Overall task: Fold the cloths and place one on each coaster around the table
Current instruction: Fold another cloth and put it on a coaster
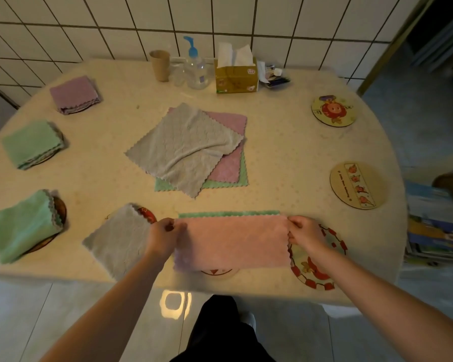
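A pink cloth (233,241), folded in half with a green edge showing along its far side, lies stretched at the table's near edge. My left hand (164,236) pinches its left end and my right hand (302,235) pinches its right end. Under it sit a partly hidden coaster (217,272) and a red-patterned coaster (314,275). A folded grey cloth (118,239) rests on a coaster just left of my left hand. Folded green cloths (24,226) (32,143) and a folded purple cloth (73,94) cover coasters along the left side. Several unfolded cloths (186,147) are piled mid-table.
Two bare coasters (334,111) (357,185) lie on the right side. At the back stand a paper cup (160,65), a pump bottle (195,66), a tissue box (236,75) and small clutter (275,78). Stacked books (434,226) sit right of the table.
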Available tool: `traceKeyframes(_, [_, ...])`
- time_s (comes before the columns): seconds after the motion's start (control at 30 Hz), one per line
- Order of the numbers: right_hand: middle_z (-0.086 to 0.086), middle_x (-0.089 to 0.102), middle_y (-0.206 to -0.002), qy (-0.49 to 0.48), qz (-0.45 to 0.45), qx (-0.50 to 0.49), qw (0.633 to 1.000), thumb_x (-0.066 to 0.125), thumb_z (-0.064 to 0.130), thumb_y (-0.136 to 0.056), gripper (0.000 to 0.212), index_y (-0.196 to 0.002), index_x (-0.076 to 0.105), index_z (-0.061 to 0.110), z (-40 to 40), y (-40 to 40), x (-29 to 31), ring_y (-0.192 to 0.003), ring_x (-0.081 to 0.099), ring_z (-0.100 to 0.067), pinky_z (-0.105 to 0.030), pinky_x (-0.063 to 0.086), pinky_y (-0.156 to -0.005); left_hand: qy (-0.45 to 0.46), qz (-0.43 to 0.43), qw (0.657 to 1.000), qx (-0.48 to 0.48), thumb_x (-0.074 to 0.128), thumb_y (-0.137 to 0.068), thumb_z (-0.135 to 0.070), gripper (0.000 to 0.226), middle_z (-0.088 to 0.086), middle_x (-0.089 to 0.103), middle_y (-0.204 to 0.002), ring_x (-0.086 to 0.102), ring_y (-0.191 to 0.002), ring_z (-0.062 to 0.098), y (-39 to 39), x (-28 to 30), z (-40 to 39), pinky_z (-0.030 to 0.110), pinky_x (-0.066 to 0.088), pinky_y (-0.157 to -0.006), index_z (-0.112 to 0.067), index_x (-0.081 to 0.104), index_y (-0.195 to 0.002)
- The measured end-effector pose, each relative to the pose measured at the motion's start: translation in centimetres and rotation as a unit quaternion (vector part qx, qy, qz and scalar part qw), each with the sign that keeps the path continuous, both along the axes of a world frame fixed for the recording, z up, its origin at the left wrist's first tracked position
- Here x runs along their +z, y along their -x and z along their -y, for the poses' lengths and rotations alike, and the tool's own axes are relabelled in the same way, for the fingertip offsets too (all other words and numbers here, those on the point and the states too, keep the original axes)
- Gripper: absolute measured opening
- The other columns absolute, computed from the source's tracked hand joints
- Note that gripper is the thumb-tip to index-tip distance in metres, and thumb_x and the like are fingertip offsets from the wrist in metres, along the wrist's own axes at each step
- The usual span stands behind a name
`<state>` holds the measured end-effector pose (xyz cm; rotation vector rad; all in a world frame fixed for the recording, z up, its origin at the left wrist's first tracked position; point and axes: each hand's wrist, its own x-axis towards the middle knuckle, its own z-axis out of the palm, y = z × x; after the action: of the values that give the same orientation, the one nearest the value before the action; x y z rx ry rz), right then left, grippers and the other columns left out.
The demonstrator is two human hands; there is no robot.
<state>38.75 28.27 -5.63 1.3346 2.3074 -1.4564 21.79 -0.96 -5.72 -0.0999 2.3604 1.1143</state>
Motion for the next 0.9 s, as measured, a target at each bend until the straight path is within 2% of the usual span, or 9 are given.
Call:
traceKeyframes(0.07, [-0.004, 0.071, -0.089, -0.010, 0.019, 0.002, 1.000, 0.057, 0.026, -0.092, 0.017, -0.097, 0.069, 0.015, -0.5, 0.8, -0.8, -0.083, 0.067, -0.023, -0.046, 0.056, -0.080, 0.027, -0.010, 1.000, 0.000, 0.066, -0.087, -0.024, 0.025, 0.008, 0.057, -0.064, 0.050, -0.063, 0.023, 0.8, -0.4, -0.9, 0.032, 0.038, -0.056, -0.005, 0.060, -0.071])
traceKeyframes(0.17, [-0.007, 0.071, -0.092, -0.020, 0.037, -0.005, 0.999, 0.057, 0.025, -0.092, 0.021, -0.103, 0.068, 0.011, -0.8, 1.4, -1.5, -0.084, 0.067, -0.024, -0.046, 0.056, -0.080, 0.056, -0.009, 0.998, -0.004, 0.067, -0.086, -0.030, 0.019, 0.007, 0.065, -0.072, 0.059, -0.070, 0.026, 1.8, -0.7, -1.6, 0.036, 0.048, -0.066, -0.015, 0.066, -0.076])
traceKeyframes(0.23, [-0.008, 0.071, -0.095, -0.023, 0.044, -0.013, 0.999, 0.058, 0.026, -0.091, 0.024, -0.107, 0.067, 0.009, -0.9, 1.6, -1.9, -0.086, 0.067, -0.024, -0.045, 0.056, -0.081, 0.073, -0.009, 0.997, -0.006, 0.066, -0.086, -0.034, 0.019, 0.007, 0.067, -0.075, 0.060, -0.073, 0.027, 2.4, -0.8, -1.9, 0.035, 0.050, -0.066, -0.017, 0.068, -0.079])
traceKeyframes(0.4, [-0.009, 0.069, -0.080, -0.029, 0.041, -0.014, 0.999, 0.059, 0.022, -0.091, 0.014, -0.086, 0.067, 0.012, -1.2, 2.2, -2.3, -0.076, 0.067, -0.027, -0.048, 0.057, -0.074, 0.109, -0.015, 0.994, -0.002, 0.065, -0.086, -0.038, 0.022, 0.009, 0.067, -0.078, 0.058, -0.069, 0.022, 3.1, -0.5, -2.6, 0.028, 0.039, -0.055, -0.016, 0.069, -0.084])
traceKeyframes(0.53, [-0.010, 0.068, -0.072, -0.047, 0.046, -0.010, 0.998, 0.060, 0.022, -0.090, 0.020, -0.075, 0.064, 0.010, -1.2, 2.6, -2.2, -0.070, 0.067, -0.029, -0.049, 0.057, -0.068, 0.127, -0.012, 0.992, -0.006, 0.065, -0.087, -0.036, 0.024, 0.009, 0.065, -0.079, 0.055, -0.066, 0.020, 3.4, -0.5, -3.0, 0.026, 0.035, -0.051, -0.013, 0.070, -0.087])
traceKeyframes(0.7, [-0.007, 0.066, -0.069, -0.075, 0.052, 0.006, 0.996, 0.059, 0.023, -0.091, 0.022, -0.073, 0.063, 0.010, -0.8, 2.9, -1.6, -0.069, 0.066, -0.027, -0.043, 0.057, -0.065, 0.152, -0.028, 0.988, -0.008, 0.062, -0.089, -0.032, 0.022, 0.013, 0.066, -0.087, 0.055, -0.071, 0.025, 3.0, -0.1, -3.1, 0.030, 0.041, -0.061, -0.011, 0.066, -0.094])
traceKeyframes(0.77, [-0.001, 0.064, -0.077, -0.101, 0.051, 0.019, 0.993, 0.058, 0.021, -0.092, 0.014, -0.083, 0.062, 0.010, -0.6, 2.7, -1.0, -0.075, 0.064, -0.021, -0.029, 0.051, -0.060, 0.175, -0.081, 0.981, -0.039, 0.056, -0.092, -0.025, 0.019, 0.010, 0.061, -0.099, 0.057, -0.084, 0.029, 2.1, 0.3, -2.9, 0.034, 0.046, -0.067, -0.013, 0.061, -0.106])
traceKeyframes(0.83, [0.002, 0.060, -0.093, -0.129, 0.025, 0.027, 0.991, 0.057, 0.018, -0.092, 0.011, -0.101, 0.058, 0.010, 0.1, 2.1, -0.1, -0.081, 0.058, -0.013, -0.016, 0.044, -0.061, 0.197, -0.196, 0.951, -0.132, 0.053, -0.092, -0.013, 0.025, 0.009, 0.057, -0.112, 0.054, -0.100, 0.031, 1.0, 0.4, -2.5, 0.042, 0.049, -0.076, -0.013, 0.057, -0.116])
traceKeyframes(0.9, [0.000, 0.056, -0.111, -0.197, 0.000, 0.080, 0.977, 0.055, 0.015, -0.092, 0.019, -0.111, 0.053, 0.013, 1.1, 1.1, 0.9, -0.088, 0.057, -0.011, -0.020, 0.050, -0.070, 0.152, -0.315, 0.903, -0.249, 0.058, -0.084, -0.004, 0.028, 0.008, 0.058, -0.112, 0.051, -0.103, 0.030, -0.5, 0.2, -2.4, 0.046, 0.050, -0.083, -0.010, 0.061, -0.111])
